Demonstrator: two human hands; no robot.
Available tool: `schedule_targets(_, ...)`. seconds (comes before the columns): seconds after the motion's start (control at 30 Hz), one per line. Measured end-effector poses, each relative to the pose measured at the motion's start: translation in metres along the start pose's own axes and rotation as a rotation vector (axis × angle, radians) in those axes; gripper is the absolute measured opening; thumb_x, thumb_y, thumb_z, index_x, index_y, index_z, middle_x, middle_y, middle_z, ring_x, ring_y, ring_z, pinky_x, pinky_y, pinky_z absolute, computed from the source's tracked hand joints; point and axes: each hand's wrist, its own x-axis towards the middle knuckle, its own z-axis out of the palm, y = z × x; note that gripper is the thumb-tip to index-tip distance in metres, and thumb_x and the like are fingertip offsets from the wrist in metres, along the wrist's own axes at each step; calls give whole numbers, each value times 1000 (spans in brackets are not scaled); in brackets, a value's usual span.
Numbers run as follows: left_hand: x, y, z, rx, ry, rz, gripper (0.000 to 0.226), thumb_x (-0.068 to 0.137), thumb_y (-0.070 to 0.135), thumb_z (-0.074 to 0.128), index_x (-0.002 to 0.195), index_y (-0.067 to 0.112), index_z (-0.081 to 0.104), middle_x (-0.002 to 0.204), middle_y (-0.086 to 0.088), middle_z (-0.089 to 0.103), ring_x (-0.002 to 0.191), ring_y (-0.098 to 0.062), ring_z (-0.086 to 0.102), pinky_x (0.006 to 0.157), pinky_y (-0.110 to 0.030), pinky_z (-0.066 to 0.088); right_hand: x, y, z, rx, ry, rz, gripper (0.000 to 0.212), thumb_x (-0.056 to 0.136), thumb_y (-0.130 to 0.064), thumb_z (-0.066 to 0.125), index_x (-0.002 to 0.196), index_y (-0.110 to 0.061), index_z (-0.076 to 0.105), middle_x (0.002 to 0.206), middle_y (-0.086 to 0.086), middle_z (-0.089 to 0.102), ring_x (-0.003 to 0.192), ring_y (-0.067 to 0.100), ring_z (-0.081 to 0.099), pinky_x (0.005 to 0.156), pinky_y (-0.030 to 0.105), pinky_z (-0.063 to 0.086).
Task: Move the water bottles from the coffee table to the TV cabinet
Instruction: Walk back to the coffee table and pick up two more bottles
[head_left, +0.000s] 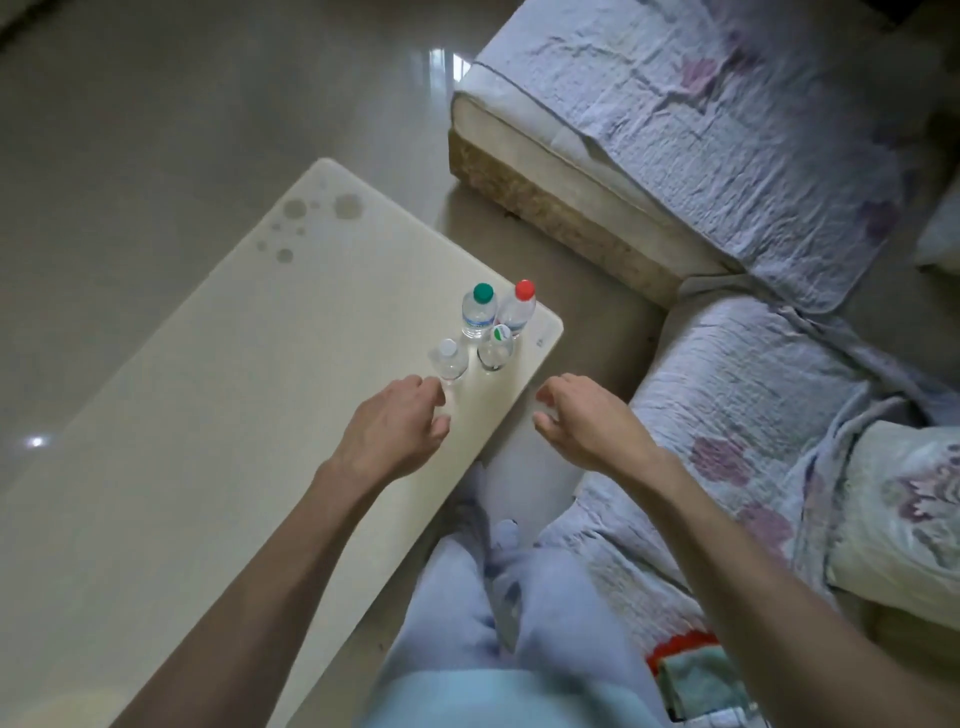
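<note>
Head view: left grip (396, 427) and right grip (587, 426) both loosely apart, empty, left just beside white-capped bottle (450, 359).

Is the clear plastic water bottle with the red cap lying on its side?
No, the clear plastic water bottle with the red cap stands upright on the cream rectangular coffee table, beside the green-capped bottle.

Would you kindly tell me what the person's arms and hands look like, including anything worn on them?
The left forearm and the right forearm are bare as far up as the picture shows; no sleeve is visible. The left hand and the right hand wear no gloves, and I see no watch, bracelet or ring on either. No markings show.
</note>
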Motion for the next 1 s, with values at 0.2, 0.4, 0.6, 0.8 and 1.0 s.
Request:
schedule_targets(0.2,63,-38,46,-174,-73,-144,30,89,29,52,116,17,56,109,-3,64,100,-24,60,82,-35,48,66,19,32,178,-88,151,29,88,-27,54,110,-10,63,113,7,67,103,26,62,88,41,51)
schedule_targets(0.4,128,-74,119,-411,-102,-366,45,83,25,58,127,17,48,114,-2,63,102,-22,61,86,-35,49,142,50,95,318,-59,227,48,87,-32,61,131,-18,50,128,0,58,112,15,56,93,34,49)
schedule_targets(0.6,187,-84,169,-611,92,-387,80,74,26,79,139,23,34,135,-2,47,114,-20,54,93,-34,46,201,66,142,424,40,244,75,75,-33,71,139,-21,35,139,2,47,120,17,51,94,38,48)
schedule_targets(0.8,207,-85,192,-637,258,-267,77,64,24,82,132,28,46,127,6,52,109,-12,53,88,-27,46,233,68,168,590,142,215,83,70,-34,80,138,-30,34,134,0,44,121,18,48,99,38,46)
schedule_targets(1.0,205,-86,190,-649,285,-288,66,61,28,81,121,28,54,114,9,64,99,-15,61,85,-35,52,243,57,173,667,215,250,77,69,-32,82,133,-32,41,133,-2,53,120,20,52,99,41,46)
